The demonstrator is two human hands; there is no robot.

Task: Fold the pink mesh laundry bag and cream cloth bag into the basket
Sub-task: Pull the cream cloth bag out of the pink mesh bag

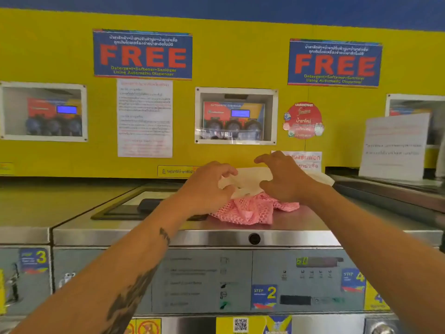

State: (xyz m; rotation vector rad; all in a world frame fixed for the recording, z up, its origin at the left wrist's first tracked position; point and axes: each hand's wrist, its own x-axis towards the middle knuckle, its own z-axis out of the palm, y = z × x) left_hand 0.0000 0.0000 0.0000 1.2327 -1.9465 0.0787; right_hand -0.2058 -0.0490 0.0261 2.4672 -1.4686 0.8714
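A cream cloth bag [248, 180] is held up between both hands above the steel top of a washing machine [303, 220]. My left hand [204, 186] grips its left end and my right hand [284, 179] grips its right part; a piece of the cloth trails out past my right wrist. Under the cloth lies the pink mesh laundry bag [250, 209], crumpled on the machine top and touching the cream cloth's lower edge. No basket is in view.
A dark flat object [149, 204] lies on the recessed lid panel left of the bags. The yellow wall with posters and dispenser windows [236, 116] stands close behind. A paper sign [395, 145] leans at the right. The machine's control panel [265, 280] faces me below.
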